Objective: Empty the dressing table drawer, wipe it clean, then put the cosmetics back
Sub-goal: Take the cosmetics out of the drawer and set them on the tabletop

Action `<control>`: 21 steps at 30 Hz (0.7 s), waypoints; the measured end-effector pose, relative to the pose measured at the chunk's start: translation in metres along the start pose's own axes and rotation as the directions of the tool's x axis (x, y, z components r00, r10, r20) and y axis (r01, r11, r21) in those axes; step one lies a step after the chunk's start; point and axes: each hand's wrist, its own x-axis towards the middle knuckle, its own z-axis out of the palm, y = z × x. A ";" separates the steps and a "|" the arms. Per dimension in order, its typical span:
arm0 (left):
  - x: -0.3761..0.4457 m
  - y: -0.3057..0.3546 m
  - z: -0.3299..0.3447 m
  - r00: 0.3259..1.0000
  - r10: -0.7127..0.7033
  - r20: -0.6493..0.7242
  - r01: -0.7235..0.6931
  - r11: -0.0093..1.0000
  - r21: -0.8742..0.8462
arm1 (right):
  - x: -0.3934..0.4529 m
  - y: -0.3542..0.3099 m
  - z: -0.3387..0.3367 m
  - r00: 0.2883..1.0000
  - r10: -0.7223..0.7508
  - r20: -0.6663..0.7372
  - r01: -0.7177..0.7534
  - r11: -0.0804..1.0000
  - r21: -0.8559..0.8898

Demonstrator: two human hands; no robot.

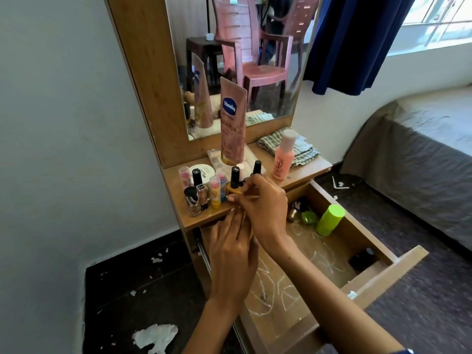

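Head view catches the emptying step: the right hand (265, 200) pinches a yellow nail polish bottle (234, 188) by its base and sets it on the table (304, 172) among the other small bottles. Best to lower it straight, clear of its neighbours, so none topple. Just below, the left hand (231, 249) hangs with fingers straight, holding nothing. Right of both hands, the open drawer (383, 272) holds a green bottle (329, 219) and some dark bits.

Small bottles (204, 190) crowd the worktop (301, 172) at nine o'clock, tube (233, 123) behind them at twelve, folded cloth (301, 149) at two; canister (329, 219) lies in the drawer (383, 272) at four.
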 end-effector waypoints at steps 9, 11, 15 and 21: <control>-0.001 0.007 0.000 0.999 -0.035 0.021 0.036 0.998 -0.051 | -0.010 0.016 -0.028 0.992 -0.082 0.097 0.084 0.996 -0.016; 0.000 0.009 0.002 0.998 -0.044 0.046 0.047 0.996 -0.072 | -0.014 0.029 -0.042 0.997 -0.046 0.062 0.053 0.991 -0.121; 0.004 0.019 0.011 0.990 -0.029 0.140 0.041 0.995 -0.088 | -0.021 0.063 -0.072 0.990 0.123 0.065 -0.074 0.863 -0.500; 0.019 0.033 0.028 0.973 0.038 0.229 -0.004 0.989 -0.150 | -0.020 0.087 -0.090 0.964 0.264 0.003 -0.184 0.678 -0.712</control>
